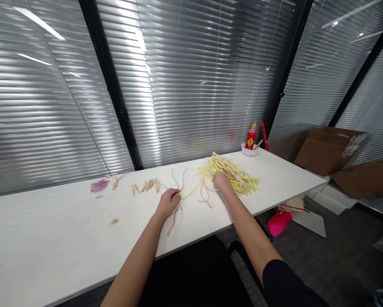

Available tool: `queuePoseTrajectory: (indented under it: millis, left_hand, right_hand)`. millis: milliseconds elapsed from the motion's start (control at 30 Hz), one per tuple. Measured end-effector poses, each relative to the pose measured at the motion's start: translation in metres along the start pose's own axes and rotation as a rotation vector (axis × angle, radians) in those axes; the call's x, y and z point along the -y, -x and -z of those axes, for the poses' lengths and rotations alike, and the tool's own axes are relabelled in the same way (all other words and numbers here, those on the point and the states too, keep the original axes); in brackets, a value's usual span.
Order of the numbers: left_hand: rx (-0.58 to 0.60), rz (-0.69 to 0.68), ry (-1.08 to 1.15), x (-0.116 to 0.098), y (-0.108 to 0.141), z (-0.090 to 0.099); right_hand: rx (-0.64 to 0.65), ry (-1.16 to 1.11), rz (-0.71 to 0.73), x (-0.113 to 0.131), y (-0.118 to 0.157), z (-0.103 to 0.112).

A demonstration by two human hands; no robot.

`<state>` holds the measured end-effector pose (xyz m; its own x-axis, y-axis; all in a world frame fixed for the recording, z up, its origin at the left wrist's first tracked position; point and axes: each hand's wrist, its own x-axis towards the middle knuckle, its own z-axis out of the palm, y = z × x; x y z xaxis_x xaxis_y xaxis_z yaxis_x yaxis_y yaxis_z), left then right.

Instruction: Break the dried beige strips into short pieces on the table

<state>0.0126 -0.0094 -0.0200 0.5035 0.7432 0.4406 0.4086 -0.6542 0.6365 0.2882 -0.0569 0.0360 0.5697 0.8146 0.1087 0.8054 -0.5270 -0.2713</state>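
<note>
My left hand point(168, 202) is closed with thumb and fingers pinched on a few beige cords, whose loose ends point(172, 224) stick out above and below it. A yellow cord point(190, 193) runs from beside these fingertips toward the right. At the near left edge of a heap of yellow and beige cords point(237, 172), my right hand point(221, 181) is curled with its fingers mostly hidden. What it grips, if anything, I cannot make out. Between the two hands a few loose beige cords point(205, 196) lie on the white table point(121, 247).
Short beige bundles point(150, 185) lie in a row left of my left hand. Farther left are small pink-purple rings point(99, 185) and a brown stain point(114, 221). A red bottle point(251, 137) stands in a white bowl point(249, 152) at the back right. Cardboard boxes point(328, 149) stand beyond the table.
</note>
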Motion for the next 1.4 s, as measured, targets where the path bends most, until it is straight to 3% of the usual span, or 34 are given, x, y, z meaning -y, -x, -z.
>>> queuePoseTrajectory:
  millis: [267, 400, 567, 733, 1000, 1133, 1400]
  left_hand:
    - [0.001, 0.010, 0.029, -0.003, 0.001, 0.000]
    - [-0.027, 0.017, 0.064, -0.002, 0.003, -0.004]
    - [-0.130, 0.086, 0.200, -0.005, 0.002, -0.008]
    - [-0.225, 0.286, 0.363, -0.001, 0.000, -0.006]
    - [-0.456, 0.443, 0.367, 0.010, 0.000, -0.007]
    - [-0.536, 0.433, 0.337, 0.004, 0.001, -0.004]
    - [-0.521, 0.427, 0.231, 0.000, 0.002, 0.001]
  right_hand:
    - [-0.059, -0.304, 0.241, 0.009, 0.008, 0.010]
    - [-0.052, -0.223, 0.280, 0.031, 0.022, 0.007]
    - [0.011, -0.217, 0.405, 0.077, 0.051, -0.008]
    - [0.058, -0.308, 0.531, 0.115, 0.073, -0.029]
    - [-0.047, -0.338, 0.676, 0.127, 0.088, -0.050]
    - [-0.125, -0.334, 0.563, 0.122, 0.088, -0.053]
    - [-0.158, -0.513, 0.222, 0.110, 0.076, -0.050]
